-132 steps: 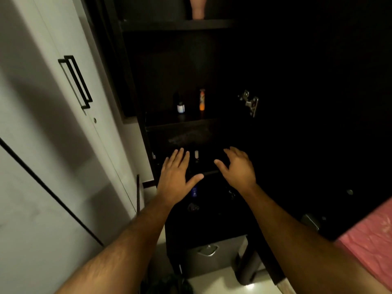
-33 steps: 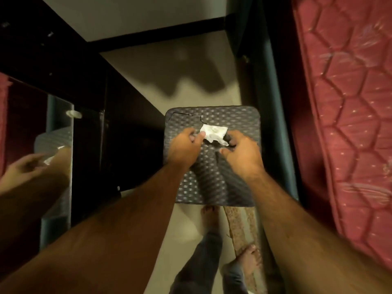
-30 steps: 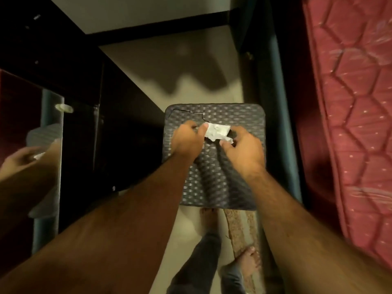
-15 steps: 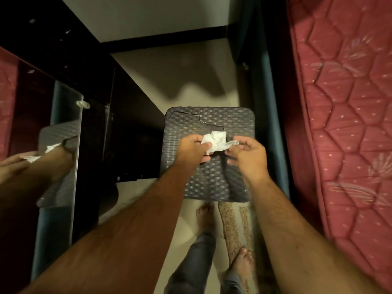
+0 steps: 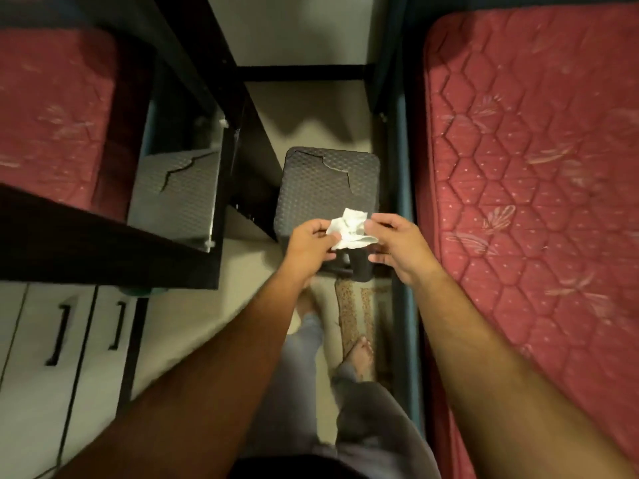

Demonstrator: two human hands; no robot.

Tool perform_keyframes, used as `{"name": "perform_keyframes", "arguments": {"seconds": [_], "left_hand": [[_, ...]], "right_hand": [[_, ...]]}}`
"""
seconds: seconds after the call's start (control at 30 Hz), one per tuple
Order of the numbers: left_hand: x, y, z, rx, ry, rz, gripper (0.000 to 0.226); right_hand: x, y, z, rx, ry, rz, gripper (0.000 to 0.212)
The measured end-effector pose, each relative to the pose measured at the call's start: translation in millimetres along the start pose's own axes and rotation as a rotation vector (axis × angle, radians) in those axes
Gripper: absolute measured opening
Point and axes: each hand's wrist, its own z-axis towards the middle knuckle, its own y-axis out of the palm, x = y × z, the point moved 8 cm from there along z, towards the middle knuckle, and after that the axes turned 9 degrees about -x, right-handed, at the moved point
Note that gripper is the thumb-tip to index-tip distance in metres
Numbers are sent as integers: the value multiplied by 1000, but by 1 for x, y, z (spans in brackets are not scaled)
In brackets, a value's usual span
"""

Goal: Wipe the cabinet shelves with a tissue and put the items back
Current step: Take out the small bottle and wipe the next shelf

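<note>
While the tissue (image 5: 350, 228) sits pinched between the left hand (image 5: 308, 244) and right hand (image 5: 397, 248) just above the woven stool (image 5: 325, 181), looks like prep; next it needs carrying to the shelves, I'd guess.

I pinch a crumpled white tissue (image 5: 350, 228) between my left hand (image 5: 308, 245) and right hand (image 5: 401, 248), fingertips on both its edges. Beyond my fingers stands a dark woven stool (image 5: 328, 188); right of them, a red mattress (image 5: 532, 174).
</note>
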Motion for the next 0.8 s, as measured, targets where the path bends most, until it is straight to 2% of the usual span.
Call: {"name": "perform_keyframes", "arguments": {"seconds": [0.07,0.27,0.37,0.5,0.7,0.8], "left_hand": [[-4,-5,-40,3,12,-3,15],[-19,-38,-129,-38,6,4,9],[-23,-68,-158,-64,17,37,11],[-29,-140,-192,-48,45,117,10],[-38,-275,-249,49,100,206,6],[-41,-322,-265,73,109,230,12]], "right_hand": [[3,18,-31,-9,14,-15,30],[25,83,-98,-98,24,-38,3],[39,114,-118,-71,13,-88,12],[52,171,-129,-23,7,-88,26],[71,302,-143,-40,-37,-136,22],[78,352,-149,-63,-70,-124,15]]}}
